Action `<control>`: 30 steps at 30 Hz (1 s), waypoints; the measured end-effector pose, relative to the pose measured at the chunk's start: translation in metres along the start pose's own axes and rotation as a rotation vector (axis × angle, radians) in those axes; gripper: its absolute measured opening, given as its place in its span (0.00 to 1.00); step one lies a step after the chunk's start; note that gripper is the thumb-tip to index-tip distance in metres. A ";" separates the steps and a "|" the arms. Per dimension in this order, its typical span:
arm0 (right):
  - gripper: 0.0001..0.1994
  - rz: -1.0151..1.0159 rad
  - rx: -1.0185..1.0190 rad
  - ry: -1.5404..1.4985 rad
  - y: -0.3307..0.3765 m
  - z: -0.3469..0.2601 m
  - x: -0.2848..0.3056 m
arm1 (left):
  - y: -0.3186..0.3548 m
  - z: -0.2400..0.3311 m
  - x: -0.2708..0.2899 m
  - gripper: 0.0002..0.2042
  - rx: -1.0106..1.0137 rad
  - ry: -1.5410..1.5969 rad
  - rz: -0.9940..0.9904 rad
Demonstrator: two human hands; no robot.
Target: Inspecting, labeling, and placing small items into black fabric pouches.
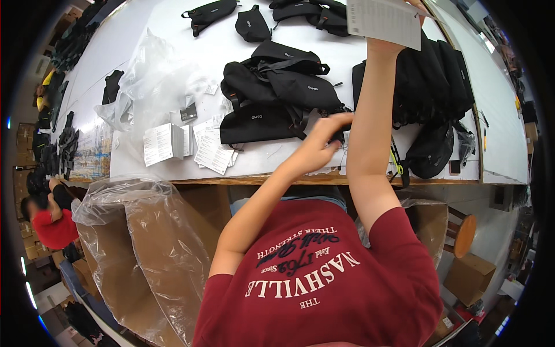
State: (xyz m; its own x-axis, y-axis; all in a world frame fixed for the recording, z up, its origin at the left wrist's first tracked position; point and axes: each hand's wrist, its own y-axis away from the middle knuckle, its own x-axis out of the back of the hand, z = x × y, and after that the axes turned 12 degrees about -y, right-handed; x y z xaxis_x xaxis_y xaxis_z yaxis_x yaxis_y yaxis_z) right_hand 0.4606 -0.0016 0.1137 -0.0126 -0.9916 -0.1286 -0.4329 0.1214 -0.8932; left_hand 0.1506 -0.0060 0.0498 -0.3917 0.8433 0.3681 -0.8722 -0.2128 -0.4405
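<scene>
White worktable (231, 52), wood-edged, strewn with black bags (277, 92).

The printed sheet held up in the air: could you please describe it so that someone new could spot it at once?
Start at the long white table strewn with black bags. Above its far right part, the right hand is raised at the picture's top edge, holding a white sheet of printed paper. Unlike the folded leaflets lying flat near the table's front edge, it hangs in the air, unfolded.

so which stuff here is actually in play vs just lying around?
In play:
left hand on black bag
right hand, mostly cropped, holding printed sheet

Lying about:
leaflet stacks
clear plastic bags
lined cardboard box
wooden stool
</scene>
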 end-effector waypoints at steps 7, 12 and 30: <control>0.09 -0.511 -0.858 -2.213 -0.018 -0.057 0.028 | 0.017 -0.010 -0.040 0.12 0.355 0.540 -0.384; 0.11 -0.637 -0.956 -2.155 0.004 -0.103 0.061 | 0.025 -0.016 -0.021 0.06 0.195 -0.012 -0.123; 0.05 -0.885 -1.453 -0.584 0.126 -0.222 0.119 | 0.072 -0.014 0.036 0.07 0.383 -0.687 0.515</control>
State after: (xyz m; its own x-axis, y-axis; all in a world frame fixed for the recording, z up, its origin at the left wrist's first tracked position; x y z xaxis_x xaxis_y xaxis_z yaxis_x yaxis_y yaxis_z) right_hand 0.2044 -0.1144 0.0810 0.7854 -0.5526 -0.2790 -0.5009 -0.8321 0.2379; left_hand 0.0785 0.0159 0.0196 -0.7366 0.1500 0.6594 -0.5325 -0.7297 -0.4289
